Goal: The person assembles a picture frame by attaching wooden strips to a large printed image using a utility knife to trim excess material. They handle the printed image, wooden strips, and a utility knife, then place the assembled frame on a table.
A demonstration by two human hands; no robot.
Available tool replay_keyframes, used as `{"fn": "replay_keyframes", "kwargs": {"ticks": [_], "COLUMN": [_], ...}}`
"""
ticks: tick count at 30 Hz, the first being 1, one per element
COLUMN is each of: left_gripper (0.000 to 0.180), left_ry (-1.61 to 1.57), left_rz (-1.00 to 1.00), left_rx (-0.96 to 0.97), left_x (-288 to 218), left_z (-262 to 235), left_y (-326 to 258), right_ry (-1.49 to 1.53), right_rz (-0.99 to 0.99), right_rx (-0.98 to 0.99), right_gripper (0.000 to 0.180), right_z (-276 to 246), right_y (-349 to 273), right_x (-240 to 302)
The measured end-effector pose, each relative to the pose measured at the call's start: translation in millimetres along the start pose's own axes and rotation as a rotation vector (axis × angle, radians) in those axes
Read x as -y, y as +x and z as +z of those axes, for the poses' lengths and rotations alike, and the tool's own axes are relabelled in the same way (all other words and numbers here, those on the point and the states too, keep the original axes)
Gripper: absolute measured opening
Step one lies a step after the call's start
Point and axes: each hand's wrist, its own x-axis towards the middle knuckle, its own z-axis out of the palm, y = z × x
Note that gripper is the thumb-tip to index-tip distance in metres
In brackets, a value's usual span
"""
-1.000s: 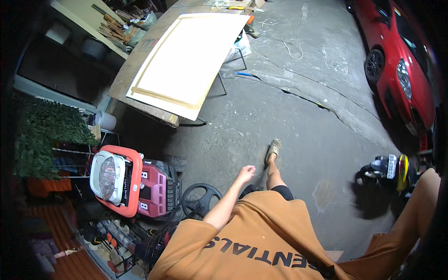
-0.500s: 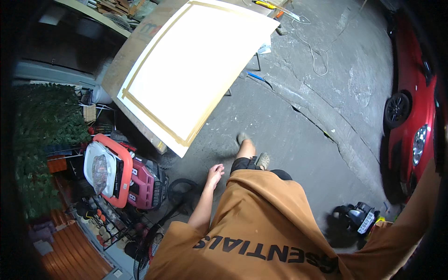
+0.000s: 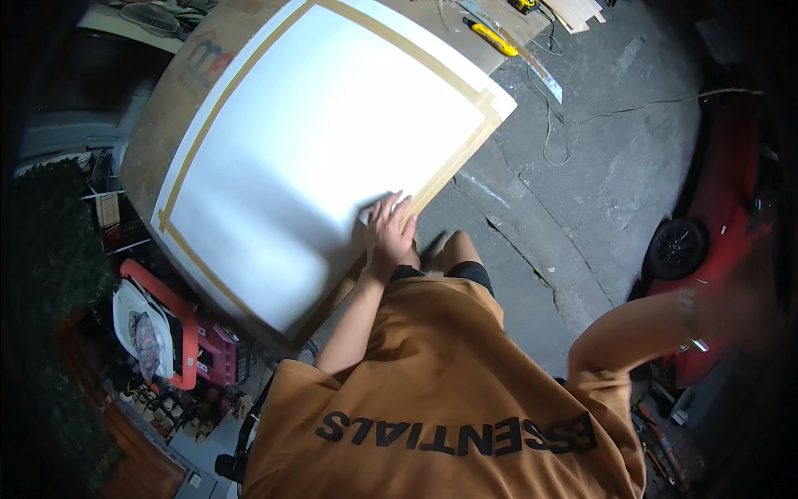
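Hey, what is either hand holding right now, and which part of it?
Nothing is clearly gripped. The left hand lies flat on the white panel, at its near edge by the tan tape border. The right hand is blurred at the frame edge; cannot tell.

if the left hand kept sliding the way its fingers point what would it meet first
The left hand lies flat on the white panel, fingers pointing up across it. Straight on is bare panel, then probably the tan tape border at the far edge.
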Motion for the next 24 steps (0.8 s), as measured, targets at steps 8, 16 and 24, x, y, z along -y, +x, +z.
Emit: {"fn": "replay_keyframes", "kwargs": {"ticks": [8,16,24], "left_gripper": [0.062,0.058,0.044], "left_ry": [0.347,0.386,0.352], "left_rz": [0.052,0.056,0.202], "left_rx": [0.237,0.24,0.235], "left_x": [4,-10,-15], "left_z": [30,69,85], "left_y": [134,201,237], "right_ry": [-0.056,-0.003,-0.011], "right_rz": [1.296,0.849,0.799], "right_rx": [0.874,1.577,1.419], "right_gripper": [0.027,0.024,0.017], "right_z": [85,66,106], "right_y": [-229,-282,-222], "right_x": [-179,-257,-307]}}
